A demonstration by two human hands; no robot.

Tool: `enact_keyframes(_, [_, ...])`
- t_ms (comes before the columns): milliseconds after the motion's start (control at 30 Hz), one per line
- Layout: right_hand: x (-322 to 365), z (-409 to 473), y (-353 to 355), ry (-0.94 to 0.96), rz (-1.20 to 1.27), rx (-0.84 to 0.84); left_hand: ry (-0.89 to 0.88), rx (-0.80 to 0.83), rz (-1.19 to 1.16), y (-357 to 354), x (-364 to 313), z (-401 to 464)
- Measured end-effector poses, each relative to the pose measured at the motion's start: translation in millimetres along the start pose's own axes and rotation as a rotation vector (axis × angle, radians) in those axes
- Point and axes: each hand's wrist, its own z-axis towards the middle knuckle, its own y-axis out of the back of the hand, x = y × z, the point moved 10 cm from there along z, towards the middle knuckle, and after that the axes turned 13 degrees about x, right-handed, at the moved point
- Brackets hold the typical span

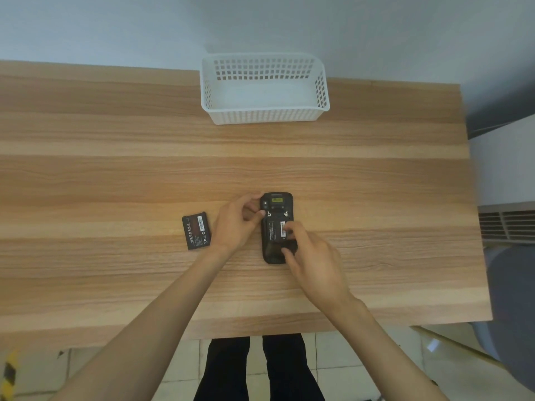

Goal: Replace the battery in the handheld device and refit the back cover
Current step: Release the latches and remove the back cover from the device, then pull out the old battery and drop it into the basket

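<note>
The black handheld device point(276, 209) lies face down on the wooden table point(115, 175), slightly right of centre. Its back is uncovered and a battery point(275, 231) with a white barcode label sits in the bay. My left hand point(236, 224) grips the device's upper left edge. My right hand point(312, 261) rests on the device from the lower right, with fingertips pressing on the battery and the lower part of the device. A second black battery point(197, 230) with a red label lies loose on the table left of my left hand. No back cover is visible.
A white perforated plastic basket point(265, 115) stands at the table's far edge, with nothing visible inside. The table's right edge runs near a grey chair point(512, 308) and a vent grille point(506, 224). My legs show below the near edge.
</note>
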Motion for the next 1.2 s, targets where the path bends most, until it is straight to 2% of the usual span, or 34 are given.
enact_keyframes(133, [-14,-21,5,0.058,0.115,0.024,0.004,0.001,0.030,0,-1,0])
enact_keyframes(267, [-48,-33,30,0.062,0.229,-0.137,0.010,0.005,0.042,0,-2,-2])
enact_keyframes(467, [-126,-31,32,-0.055,-0.011,-0.312,0.014,0.013,0.034,0,-4,-4])
enact_keyframes(633, [-158,-31,7,-0.087,-0.075,-0.268,0.009,0.014,0.037,0,-2,-3])
enact_keyframes(800, [-157,-31,-6,-0.065,-0.096,-0.208,-0.015,0.007,0.027,0,-3,-5])
enact_keyframes(967, [-144,-24,2,-0.091,-0.097,-0.245,-0.035,0.007,0.024,-1,0,-4])
enact_keyframes(1067, [-115,-6,5,0.005,-0.042,-0.242,-0.042,0.004,0.020,-1,1,-3])
enact_keyframes(1200, [-68,23,-3,0.124,-0.022,-0.103,-0.026,0.004,0.017,0,3,-2])
